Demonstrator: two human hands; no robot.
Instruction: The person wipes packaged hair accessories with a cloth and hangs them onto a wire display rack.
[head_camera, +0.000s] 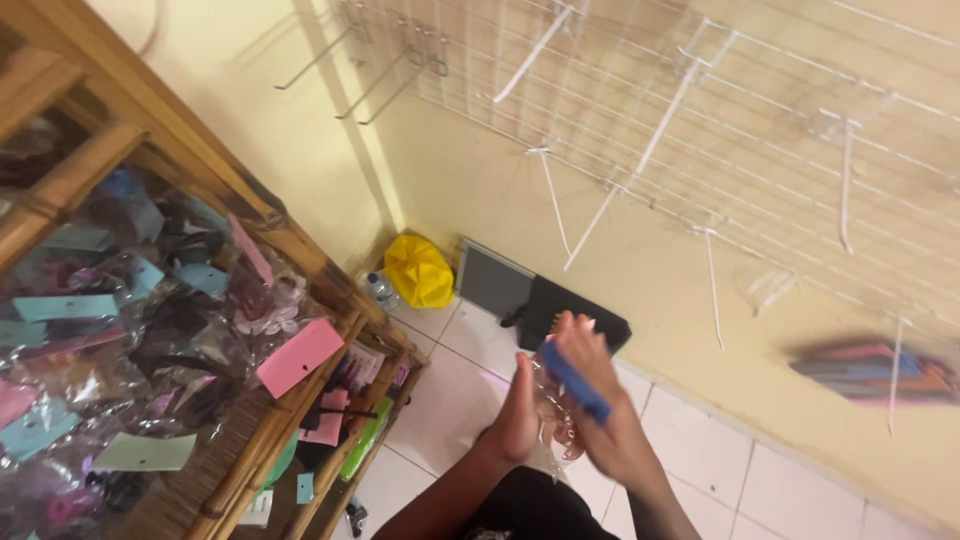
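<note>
Both hands are raised in front of me over a white tiled floor (455, 400). My left hand (518, 410) and my right hand (600, 400) together hold a small clear plastic packet (556, 415) with a blue card header (575, 381) and pinkish contents. The right hand's fingers wrap over the blue header; the left palm presses against the packet's other side. The image is motion-blurred, so the packet's contents are unclear.
A bamboo shelf (265, 430) at left holds several bagged accessories with pink and blue cards. A white wire grid (700, 110) with hooks hangs on the yellow wall. A blurred packet (865, 368) hangs at right. A yellow bag (418, 270), bottle (381, 291) and dark boards (545, 305) lie in the corner.
</note>
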